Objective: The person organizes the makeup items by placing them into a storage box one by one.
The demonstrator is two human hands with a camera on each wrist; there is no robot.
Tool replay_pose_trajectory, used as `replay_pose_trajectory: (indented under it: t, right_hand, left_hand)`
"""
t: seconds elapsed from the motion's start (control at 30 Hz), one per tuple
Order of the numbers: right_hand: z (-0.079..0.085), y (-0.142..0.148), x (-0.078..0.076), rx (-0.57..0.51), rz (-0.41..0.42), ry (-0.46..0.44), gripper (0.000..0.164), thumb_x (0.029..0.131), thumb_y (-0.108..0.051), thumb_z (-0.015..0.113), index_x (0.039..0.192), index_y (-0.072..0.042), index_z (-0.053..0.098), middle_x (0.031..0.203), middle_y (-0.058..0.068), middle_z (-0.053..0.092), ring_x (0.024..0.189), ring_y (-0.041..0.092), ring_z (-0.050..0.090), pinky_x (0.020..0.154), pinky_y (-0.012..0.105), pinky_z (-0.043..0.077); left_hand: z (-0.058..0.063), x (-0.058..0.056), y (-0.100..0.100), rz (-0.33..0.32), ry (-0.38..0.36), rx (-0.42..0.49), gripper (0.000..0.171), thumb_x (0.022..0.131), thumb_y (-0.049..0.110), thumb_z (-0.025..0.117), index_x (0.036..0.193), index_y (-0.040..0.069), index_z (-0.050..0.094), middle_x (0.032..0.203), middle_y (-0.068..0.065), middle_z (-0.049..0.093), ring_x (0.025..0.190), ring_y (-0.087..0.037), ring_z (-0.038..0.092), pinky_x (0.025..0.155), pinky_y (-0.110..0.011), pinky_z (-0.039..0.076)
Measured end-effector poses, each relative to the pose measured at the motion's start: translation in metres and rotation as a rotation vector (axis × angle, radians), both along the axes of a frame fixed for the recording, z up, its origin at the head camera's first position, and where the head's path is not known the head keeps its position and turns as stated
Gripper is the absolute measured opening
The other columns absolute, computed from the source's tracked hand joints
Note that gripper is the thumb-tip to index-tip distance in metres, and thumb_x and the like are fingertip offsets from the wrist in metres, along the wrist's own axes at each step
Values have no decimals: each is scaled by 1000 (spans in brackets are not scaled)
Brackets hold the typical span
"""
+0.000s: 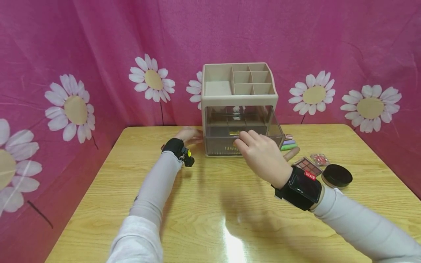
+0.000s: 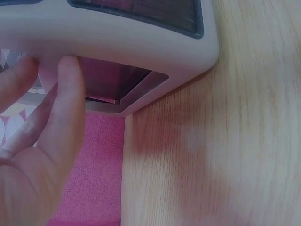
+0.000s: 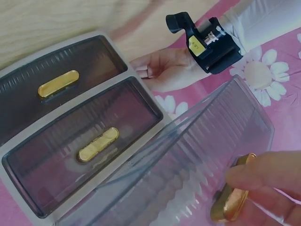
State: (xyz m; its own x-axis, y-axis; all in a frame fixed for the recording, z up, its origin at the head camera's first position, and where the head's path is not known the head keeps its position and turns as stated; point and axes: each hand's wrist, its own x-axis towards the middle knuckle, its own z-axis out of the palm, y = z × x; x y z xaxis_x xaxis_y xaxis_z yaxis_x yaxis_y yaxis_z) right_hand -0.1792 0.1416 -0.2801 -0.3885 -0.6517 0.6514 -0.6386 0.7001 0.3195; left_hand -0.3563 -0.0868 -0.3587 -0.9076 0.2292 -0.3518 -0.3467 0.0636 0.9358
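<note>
One drawer (image 3: 178, 165) is pulled out of box (image 1: 240, 100), R hand (image 1: 263, 157) pinching its handle (image 3: 230, 207); L hand (image 1: 189, 135), fingers extended, is at box's side. Makeup (image 1: 308, 167) lies on worktop (image 1: 197, 204). Opening seems mostly done; remainder unclear.

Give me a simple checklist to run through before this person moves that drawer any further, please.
1. Handle gripped: ok; the right hand pinches the gold handle of the pulled-out top drawer.
2. Organizer supported: ok, apparently; the left hand has its fingers at its side. How firmly, cannot tell.
3. Other drawers shut: ok; both look closed.
4. Cosmetics out of the drawer's path: ok; the palette and black-lidded compact lie to the right.
5. Drawer at its limit: cannot tell; no stop is visible.
</note>
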Motion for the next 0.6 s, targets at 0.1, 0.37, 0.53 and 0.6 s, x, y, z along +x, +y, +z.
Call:
replay_pose_trajectory:
  t: [0.1,0.37,0.53,0.6]
  right_hand:
    - [-3,0,-1,1,9,20,15,75,12,60,83,0,60,82,10,55,67,23,50,52,31,51]
    - [-5,0,-1,-9,19,35,16,73,13,58,82,0,61,79,10,54,66,23,49,50,31,50]
    - [-3,1,1,-7,20,-7,15,74,10,60,85,-1,63,78,9,54,64,21,48,48,29,50]
    - [0,2,4,-14,28,-36,13,74,6,65,85,-1,65,76,8,55,64,20,49,48,29,51]
  left_hand:
    - [-9,-9,-1,6,7,-10,35,86,-7,51,121,-10,50,113,-16,56,95,-23,56,90,-30,51]
    - [-2,-1,1,13,9,6,36,87,-8,49,123,-11,48,122,-20,52,96,-23,56,95,-33,47]
    - [-4,-2,1,11,3,8,37,88,-7,49,124,-11,47,124,-21,51,98,-23,55,96,-32,47]
    - [-4,-2,1,6,2,6,37,88,-7,49,125,-11,47,125,-21,50,99,-23,55,96,-32,47]
